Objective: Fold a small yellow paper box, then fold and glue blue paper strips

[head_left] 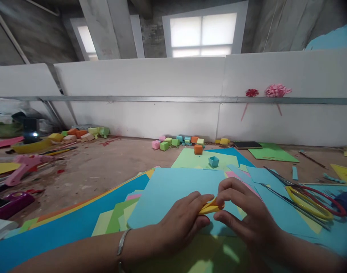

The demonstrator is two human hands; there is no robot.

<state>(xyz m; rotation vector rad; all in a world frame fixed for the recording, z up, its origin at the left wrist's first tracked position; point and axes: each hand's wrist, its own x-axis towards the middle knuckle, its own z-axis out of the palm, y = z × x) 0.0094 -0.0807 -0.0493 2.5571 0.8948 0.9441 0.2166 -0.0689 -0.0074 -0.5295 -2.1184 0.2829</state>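
Yellow paper piece: a small folded strip (pixel 210 209), held up between the two hands, above the near part of a light blue sheet (pixel 173 185).
Left hand: grasping (pixel 180 214) the left end of the yellow paper piece, fingers laid along its far side and thumb below; a silver bracelet (pixel 122 242) circles the wrist.
Right hand: fingertips bent around the right end of the same piece, this hand (pixel 246 210) gripping it from the right; the thumb sits just under it, and whether its tip touches cannot be told.
Piece against fingers: its middle shows bare between the two sets of fingertips, while both ends are partly covered.
Paper stack: green sheets (pixel 113 220) and a darker blue sheet (pixel 68 231) spread out to the left beneath the light blue one.
Beyond the hands: an open blue paper box (pixel 213 162) on a pale green sheet (pixel 183 158), with an orange cube (pixel 198 149) just to its far left.
Far row: small coloured paper blocks (pixel 175 142) near the white panel (pixel 139 117).
Right side: scissors (pixel 310 201) with red and yellow handles, beside slim metal tweezers (pixel 295 206), lying on blue paper.
Left side: a pink glue gun (pixel 24 167), with a purple tool (pixel 12 204) nearer.
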